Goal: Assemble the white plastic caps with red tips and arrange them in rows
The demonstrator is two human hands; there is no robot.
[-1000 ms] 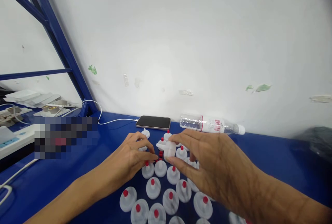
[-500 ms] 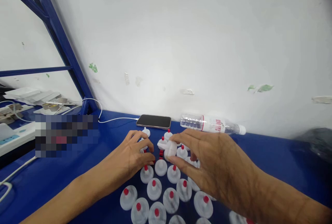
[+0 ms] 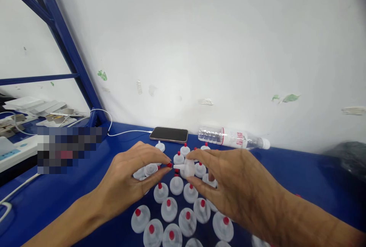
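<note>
L hand (image 3: 122,172) now up, fingers pinching red cap (image 3: 169,165) just off tip of white pc (image 3: 189,168) gripped by R hand (image 3: 233,178); cap looks approx lined up, not on yet.

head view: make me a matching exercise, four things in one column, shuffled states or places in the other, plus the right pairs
1. Left hand
2. Clear plastic bottle with a white cap
3. Right hand
4. Black-screened rectangular phone

A. Holding a translucent white spouted plastic piece
B. Plugged into a thin white cable
C. Pinching a small red plastic cap
D. Lying on its side near the white wall

Pairs: 1-C, 2-D, 3-A, 4-B
</note>
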